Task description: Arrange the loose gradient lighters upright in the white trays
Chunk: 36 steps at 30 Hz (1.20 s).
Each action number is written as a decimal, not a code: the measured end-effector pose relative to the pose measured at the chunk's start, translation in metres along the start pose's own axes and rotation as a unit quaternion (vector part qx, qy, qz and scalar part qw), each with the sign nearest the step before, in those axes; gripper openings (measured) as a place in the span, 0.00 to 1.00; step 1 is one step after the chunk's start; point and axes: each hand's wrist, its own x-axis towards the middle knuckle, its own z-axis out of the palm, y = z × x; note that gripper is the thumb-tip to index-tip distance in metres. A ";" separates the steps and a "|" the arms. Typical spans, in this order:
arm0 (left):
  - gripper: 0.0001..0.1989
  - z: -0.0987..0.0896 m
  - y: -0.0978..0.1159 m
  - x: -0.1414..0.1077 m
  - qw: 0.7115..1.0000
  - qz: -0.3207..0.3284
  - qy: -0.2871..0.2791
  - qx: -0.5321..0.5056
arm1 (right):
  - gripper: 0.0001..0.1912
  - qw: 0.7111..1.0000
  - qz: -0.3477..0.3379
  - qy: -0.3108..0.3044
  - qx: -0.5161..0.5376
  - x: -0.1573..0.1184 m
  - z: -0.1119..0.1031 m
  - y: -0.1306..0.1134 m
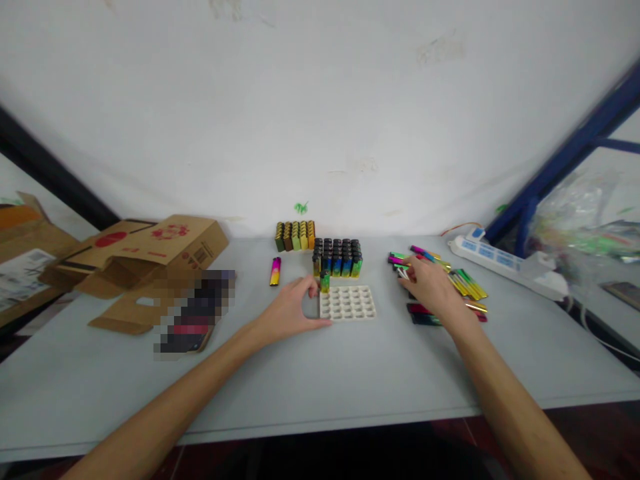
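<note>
My left hand (290, 308) curves around the left side of a white tray (350, 316) with rows of small pockets. Its thumb lies along the tray's near edge, and its curled fingers are at the far left corner. One green-yellow lighter (325, 283) stands upright in that corner pocket, close to my fingertips. On the right, my right hand (427, 283) reaches into a loose pile of shiny coloured lighters (467, 285). Its thumb and fingers close on a lighter at the pile's left side, mostly hidden by the hand.
Behind the tray stand a block of black-topped lighters (337, 259) and a block of gold-topped ones (295, 237). A pink-yellow lighter (275, 271) lies left of them. Cardboard boxes (150, 243) and a blurred-out phone (197, 313) are on the left, a white power strip (507, 263) on the right.
</note>
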 end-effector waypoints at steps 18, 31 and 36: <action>0.28 -0.001 0.001 0.000 1.000 -0.006 -0.005 0.000 | 0.19 0.835 -0.059 -0.089 0.540 -0.019 -0.004 -0.064; 0.27 -0.003 0.003 0.001 1.000 -0.007 -0.001 -0.005 | 0.24 0.719 0.083 -0.162 0.671 -0.010 0.010 -0.074; 0.27 -0.003 0.003 0.000 1.000 -0.004 -0.003 0.000 | 0.17 0.701 0.106 -0.178 0.683 -0.013 0.013 -0.079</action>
